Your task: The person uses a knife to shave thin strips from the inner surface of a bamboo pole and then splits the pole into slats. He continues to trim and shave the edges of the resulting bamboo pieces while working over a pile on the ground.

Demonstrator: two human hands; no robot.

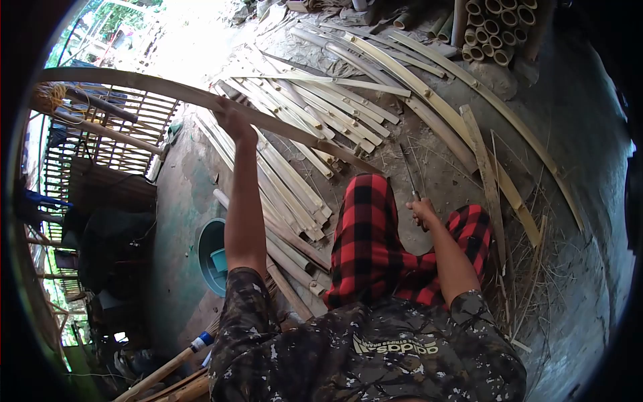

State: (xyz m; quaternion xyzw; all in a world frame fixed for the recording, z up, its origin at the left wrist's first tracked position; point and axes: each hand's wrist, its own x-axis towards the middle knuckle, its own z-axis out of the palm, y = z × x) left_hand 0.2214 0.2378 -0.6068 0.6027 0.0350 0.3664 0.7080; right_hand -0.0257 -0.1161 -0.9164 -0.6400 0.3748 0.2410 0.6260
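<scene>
My left hand (pixel 234 122) is raised, its fingers wrapped round a long split bamboo strip (pixel 295 131). The strip slants across the view, from high at the left down to a near end just beyond my knee in red-and-black checked trousers (pixel 365 214). Low by my other knee, my right hand (pixel 422 212) grips the handle of a knife (pixel 411 178). Its narrow dark blade points away from me, apart from the strip.
Many split bamboo strips (pixel 288 181) lie in rows on the floor ahead. Longer pieces (pixel 482 87) curve along the right. Cut bamboo tubes (pixel 495 30) are stacked at the back right. A teal basin (pixel 209 258) with a small container stands left. Shavings (pixel 529 288) litter the right.
</scene>
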